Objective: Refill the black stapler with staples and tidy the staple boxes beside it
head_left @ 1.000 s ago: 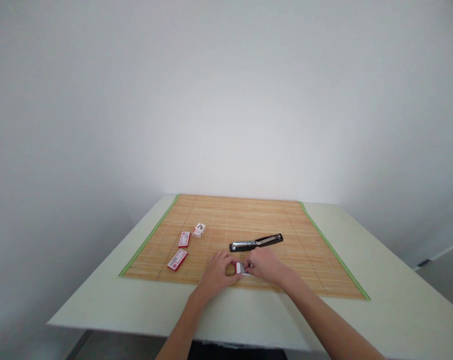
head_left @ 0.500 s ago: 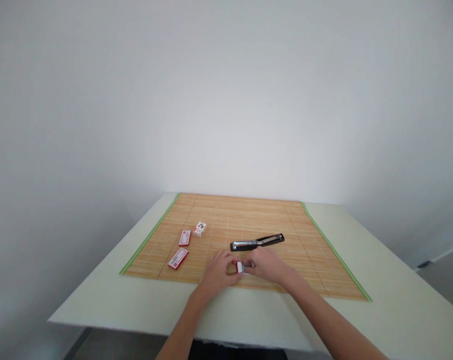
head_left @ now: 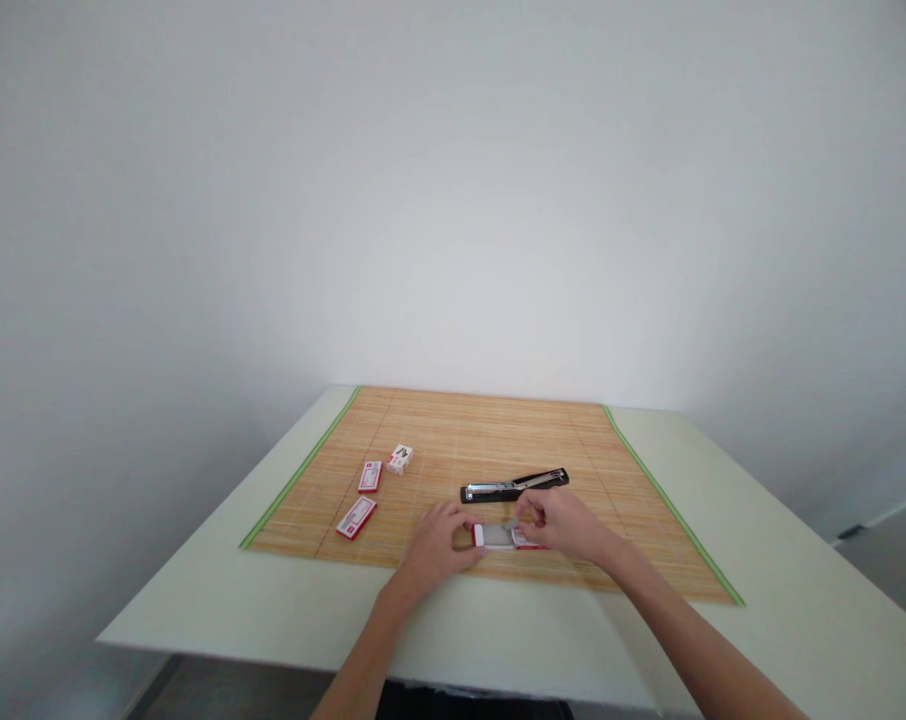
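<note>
Left hand: our left hand is curved round the near-left end of a small open box, thumb on the side towards us and fingertips on the far side, clamped on it.
Right hand: our right hand has thumb and fingertips together, apparently pinched on a small grey piece just above the box; the exact contact is too small to tell.
Open box: it lies on the bamboo mat between our two grips, its pale inside showing; a red-and-white printed cover sits at its right part, beneath our right hand.
Steadying: we do well to press the box lightly flat with the left hand, since such a light box probably slides or buckles under a hard squeeze.
Pinching: we judge a gentle fingertip hold best, lifting straight and level so the thin piece neither snaps nor catches the cover.
Stapler: the black stapler lies opened out just beyond our right hand; we should mind our knuckles there.
Other boxes: left of our left grip lie a nearer red-and-white box, a farther red-and-white box and a white box.
</note>
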`<state>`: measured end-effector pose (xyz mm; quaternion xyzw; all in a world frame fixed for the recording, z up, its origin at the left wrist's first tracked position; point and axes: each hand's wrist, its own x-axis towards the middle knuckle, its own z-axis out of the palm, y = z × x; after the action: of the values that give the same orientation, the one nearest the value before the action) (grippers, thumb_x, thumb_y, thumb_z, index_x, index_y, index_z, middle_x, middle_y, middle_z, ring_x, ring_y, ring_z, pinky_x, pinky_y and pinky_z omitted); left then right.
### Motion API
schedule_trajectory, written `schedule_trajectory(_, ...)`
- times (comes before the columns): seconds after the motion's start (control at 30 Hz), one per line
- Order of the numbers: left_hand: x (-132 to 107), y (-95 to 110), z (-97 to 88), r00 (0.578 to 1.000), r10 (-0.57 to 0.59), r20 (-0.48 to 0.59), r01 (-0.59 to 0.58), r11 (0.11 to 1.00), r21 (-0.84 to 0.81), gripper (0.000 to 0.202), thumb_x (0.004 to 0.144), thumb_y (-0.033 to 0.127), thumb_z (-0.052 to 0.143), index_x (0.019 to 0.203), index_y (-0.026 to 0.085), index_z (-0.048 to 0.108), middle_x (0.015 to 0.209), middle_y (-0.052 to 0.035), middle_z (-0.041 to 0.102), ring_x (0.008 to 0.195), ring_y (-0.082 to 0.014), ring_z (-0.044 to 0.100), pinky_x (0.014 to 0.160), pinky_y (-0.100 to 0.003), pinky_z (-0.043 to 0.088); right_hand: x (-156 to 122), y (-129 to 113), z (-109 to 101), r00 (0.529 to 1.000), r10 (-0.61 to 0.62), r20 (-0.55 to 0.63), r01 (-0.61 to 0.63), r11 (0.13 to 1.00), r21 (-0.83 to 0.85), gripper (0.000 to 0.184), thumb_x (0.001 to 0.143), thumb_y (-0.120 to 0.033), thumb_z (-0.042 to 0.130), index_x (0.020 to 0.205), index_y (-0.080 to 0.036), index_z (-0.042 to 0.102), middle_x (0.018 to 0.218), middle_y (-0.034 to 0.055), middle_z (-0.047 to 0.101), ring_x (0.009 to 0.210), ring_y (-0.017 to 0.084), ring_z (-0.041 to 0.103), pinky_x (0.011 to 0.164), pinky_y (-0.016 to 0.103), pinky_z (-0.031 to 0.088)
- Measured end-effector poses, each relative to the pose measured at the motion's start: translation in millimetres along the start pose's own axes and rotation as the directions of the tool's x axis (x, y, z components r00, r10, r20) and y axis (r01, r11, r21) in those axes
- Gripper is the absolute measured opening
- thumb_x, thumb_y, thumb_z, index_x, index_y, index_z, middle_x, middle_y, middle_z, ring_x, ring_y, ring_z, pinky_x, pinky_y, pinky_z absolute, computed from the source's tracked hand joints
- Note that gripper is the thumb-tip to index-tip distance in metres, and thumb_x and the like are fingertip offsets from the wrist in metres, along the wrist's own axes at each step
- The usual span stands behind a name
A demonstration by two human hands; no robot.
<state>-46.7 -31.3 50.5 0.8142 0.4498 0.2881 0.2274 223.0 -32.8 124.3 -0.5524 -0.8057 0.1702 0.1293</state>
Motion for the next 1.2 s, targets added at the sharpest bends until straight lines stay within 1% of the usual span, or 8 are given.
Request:
schedule_trajectory(0.13,0.1,1.9,-0.8,1.000,-0.002,0.010,0.002,1.000,-0.013,0.037,0.079,0.048,0.077,0.112,0.033,0.072,0.112,-0.0030,0.067,0.110,-0.0275,0.057,0.094,-0.039,0.042,-12.9,20.2,8.6,0.999,0.031,-0.020,-0.029,0.995,0.100,0.017,0.082,-0.029,0.067,0.096,-0.021,0.073,0.067,-0.0036,0.062,0.060,0.012,0.053,0.057,0.023,0.030)
schedule_trajectory(0.33,-0.9,2.2,-1.3,1.000,0.002,-0.002,-0.002,1.000,-0.028,0.038,0.078,0.047,0.078,0.113,0.033,0.072,0.112,-0.0024,0.067,0.109,-0.0267,0.058,0.095,-0.038,0.042,-23.6,29.4,18.3,0.997,0.074,-0.003,-0.072,0.977,0.203,0.022,0.084,-0.033,0.065,0.099,-0.019,0.072,0.070,-0.0028,0.064,0.062,0.014,0.055,0.060,0.024,0.036)
schedule_trajectory(0.47,-2.5,0.3,-5.6,1.000,0.009,0.003,-0.009,0.997,-0.073,0.046,0.075,0.044,0.081,0.118,0.033,0.070,0.114,-0.0026,0.067,0.109,-0.0270,0.058,0.096,-0.038,0.043,-31.8,34.1,15.0,0.991,0.131,-0.018,-0.121,0.958,0.261,0.042,0.081,-0.042,0.071,0.117,-0.020,0.069,0.070,-0.0039,0.060,0.064,0.015,0.054,0.062,0.025,0.039)
schedule_trajectory(0.57,-1.6,-1.8,-9.0,1.000,0.001,0.031,0.003,0.994,-0.106,0.045,0.074,0.043,0.081,0.115,0.030,0.071,0.111,-0.0034,0.068,0.104,-0.0262,0.059,0.092,-0.037,0.045,-38.5,40.2,10.7,0.986,0.169,0.016,-0.167,0.950,0.263,0.055,0.076,-0.042,0.076,0.126,-0.021,0.066,0.073,-0.0029,0.062,0.066,0.016,0.056,0.064,0.026,0.041)
schedule_trajectory(0.67,1.1,-3.3,-9.6,0.999,-0.006,0.038,0.010,0.995,-0.101,0.036,0.075,0.045,0.080,0.106,0.027,0.073,0.103,-0.0028,0.069,0.097,-0.0246,0.060,0.087,-0.035,0.045,-41.8,44.0,10.3,0.993,0.110,0.039,-0.116,0.955,0.273,0.040,0.077,-0.038,0.075,0.114,-0.022,0.071,0.079,-0.0009,0.066,0.070,0.016,0.057,0.066,0.027,0.042)
schedule_trajectory(0.77,3.7,-2.5,-7.3,0.999,-0.001,0.033,0.004,0.997,-0.077,0.034,0.076,0.048,0.080,0.103,0.029,0.075,0.100,-0.0022,0.069,0.097,-0.0247,0.060,0.088,-0.035,0.044,-40.6,41.8,14.8,0.999,0.040,0.024,-0.045,0.952,0.303,0.028,0.081,-0.035,0.071,0.105,-0.021,0.074,0.084,0.0008,0.067,0.072,0.016,0.057,0.067,0.026,0.043)
schedule_trajectory(1.03,10.0,10.5,2.0,0.998,-0.009,0.059,0.012,0.998,-0.059,0.038,0.077,0.056,0.077,0.108,0.033,0.078,0.100,-0.0021,0.073,0.101,-0.0268,0.060,0.089,-0.037,0.042,-28.2,24.0,31.4,0.999,-0.051,0.010,0.046,0.961,0.273,0.023,0.083,-0.034,0.071,0.102,-0.023,0.074,0.083,-0.0001,0.066,0.072,0.015,0.057,0.066,0.024,0.041)
schedule_trajectory(1.2,10.2,10.1,5.8,0.998,0.007,0.065,-0.001,0.996,-0.085,0.042,0.075,0.057,0.079,0.109,0.032,0.078,0.098,-0.0026,0.073,0.102,-0.0281,0.060,0.089,-0.037,0.043,-26.1,22.5,34.3,0.999,-0.033,0.008,0.030,0.971,0.237,0.025,0.082,-0.037,0.073,0.103,-0.023,0.075,0.080,-0.0008,0.065,0.070,0.015,0.057,0.066,0.025,0.041)
